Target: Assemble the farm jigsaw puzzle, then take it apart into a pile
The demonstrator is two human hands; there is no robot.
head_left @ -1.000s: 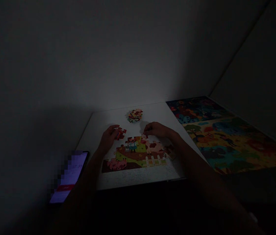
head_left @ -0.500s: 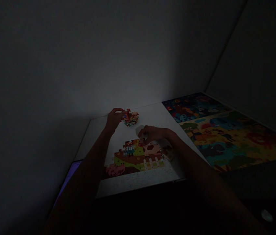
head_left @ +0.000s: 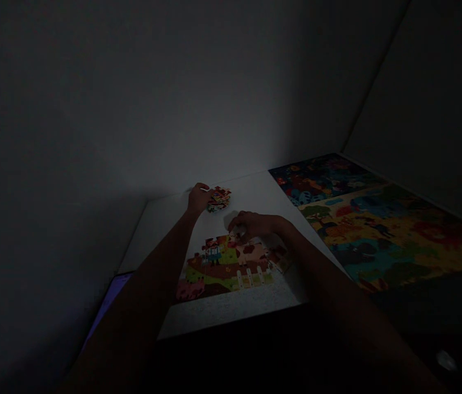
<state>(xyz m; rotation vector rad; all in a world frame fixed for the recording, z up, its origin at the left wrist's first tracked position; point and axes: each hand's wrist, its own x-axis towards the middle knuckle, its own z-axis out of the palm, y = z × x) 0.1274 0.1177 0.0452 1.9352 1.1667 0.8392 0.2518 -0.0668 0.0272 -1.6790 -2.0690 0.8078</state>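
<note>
Forward, left hand (head_left: pixel 198 198) reaches piled pieces (head_left: pixel 220 200); right hand (head_left: pixel 252 224) curls over puzzle (head_left: pixel 223 268); grasps unclear

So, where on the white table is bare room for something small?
Bare white table lies between the puzzle pile and the dark picture, also along the near edge, below the farm puzzle. Crowded: at the pile, by the left hand, and at the farm puzzle's top, by the right hand.

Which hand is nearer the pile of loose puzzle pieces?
Left. The left hand is at the left edge of the pile; the right hand is apart from it, over the partly assembled farm puzzle.
</note>
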